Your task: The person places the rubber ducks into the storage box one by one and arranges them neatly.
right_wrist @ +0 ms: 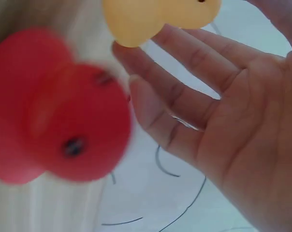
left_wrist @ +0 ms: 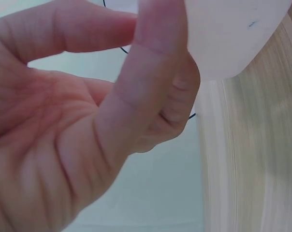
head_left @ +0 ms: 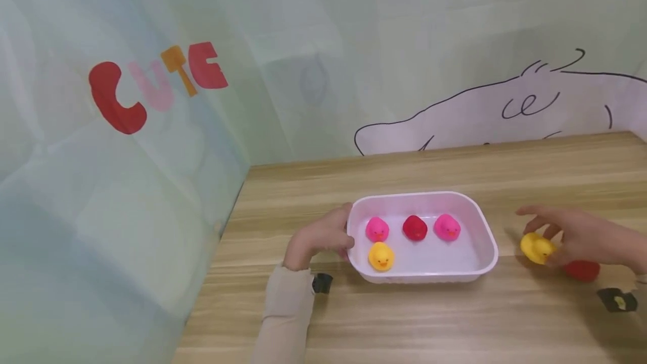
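Note:
My left hand [head_left: 326,235] grips the left end of a pale pink plastic tub [head_left: 424,275], thumb and fingers at its rim. In the tub sit two pink rubber ducks [head_left: 377,230], a red duck [head_left: 415,228] and a yellow-orange duck [head_left: 381,256]. Right of the tub, my right hand [head_left: 581,235] holds a yellow rubber duck [head_left: 538,248] between thumb and fingers, with the index finger stretched out. Another red duck [right_wrist: 64,106] is on the table under that hand, partly hidden by it in the head view.
The wood-grain table [head_left: 404,324] meets a pale cloth backdrop [head_left: 313,60] at the back and left. Coloured letters [head_left: 117,100] and a line drawing are on the cloth. Dark straps [head_left: 322,283] show at both wrists.

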A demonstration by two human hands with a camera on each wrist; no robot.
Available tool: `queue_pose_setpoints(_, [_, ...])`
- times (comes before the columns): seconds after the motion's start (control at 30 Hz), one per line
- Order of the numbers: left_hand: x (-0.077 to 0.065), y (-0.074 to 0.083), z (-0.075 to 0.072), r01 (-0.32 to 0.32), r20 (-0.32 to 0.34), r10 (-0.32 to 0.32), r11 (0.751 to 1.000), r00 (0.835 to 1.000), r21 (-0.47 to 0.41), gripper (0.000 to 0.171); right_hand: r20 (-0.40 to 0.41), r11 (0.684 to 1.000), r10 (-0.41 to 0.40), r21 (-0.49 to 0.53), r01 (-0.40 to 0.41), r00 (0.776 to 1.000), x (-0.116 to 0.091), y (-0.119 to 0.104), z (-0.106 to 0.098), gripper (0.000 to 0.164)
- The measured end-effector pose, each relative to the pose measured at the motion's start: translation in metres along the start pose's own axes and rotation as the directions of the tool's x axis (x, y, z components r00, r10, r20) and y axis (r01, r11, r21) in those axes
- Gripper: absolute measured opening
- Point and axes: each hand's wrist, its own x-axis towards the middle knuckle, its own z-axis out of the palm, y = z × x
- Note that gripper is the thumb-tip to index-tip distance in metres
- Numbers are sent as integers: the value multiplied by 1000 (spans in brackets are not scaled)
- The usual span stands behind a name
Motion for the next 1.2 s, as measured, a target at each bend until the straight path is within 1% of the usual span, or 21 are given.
queue_pose_setpoints(0.17, [1, 1, -2, -14, 5, 14, 1000, 1000, 4, 68, -117, 997, -53, -61, 46, 992, 1, -16, -5, 82])
queue_pose_setpoints(0.33, [0, 1, -2, -12, 9, 12, 1000, 1000, 11, 69, -162, 995, -83, -75, 72, 983, 5, -31, -10, 77])
queue_pose_setpoints(0.5, [-3, 1, -2, -4, 2, 4, 1000, 1000, 10, 67, -226, 982, -164, -129, 137, 960, 10, -45, -13, 75])
queue_pose_setpoints(0.57, [-3, 0, -2, 2, -2, -2, 1000, 1000, 7, 67, -244, 979, -183, -132, 154, 952, 12, -52, -15, 75])
queue_pose_setpoints(0.6, [-3, 0, -2, 5, -4, -5, 1000, 1000, 6, 67, -247, 980, -180, -131, 152, 952, 13, -57, -16, 75])
queue_pose_setpoints(0.73, [-3, 1, -3, 12, -9, -12, 1000, 1000, 11, 68, -215, 985, -166, -78, 153, 962, 20, -78, -17, 71])
queue_pose_setpoints(0.8, [-3, 2, -3, 18, -10, -18, 1000, 1000, 16, 68, -182, 988, -154, -50, 147, 971, 25, -90, -16, 69])
queue_pose_setpoints(0.9, [-2, 2, -3, 27, -14, -27, 1000, 1000, 16, 66, -145, 985, -175, -22, 174, 974, 35, -105, -11, 67])
queue_pose_setpoints(1.0, [-1, 2, -3, 23, -17, -23, 1000, 1000, 17, 65, -103, 981, -191, 2, 192, 976, 44, -118, -2, 65])
queue_pose_setpoints(1.1, [-2, 3, -2, 24, -9, -24, 1000, 1000, 19, 65, -62, 981, -189, 26, 191, 980, 53, -129, 9, 63])
queue_pose_setpoints(1.2, [-2, 3, -1, 30, -1, -30, 999, 1000, 18, 66, -41, 977, -205, 46, 207, 978, 59, -138, 21, 62])
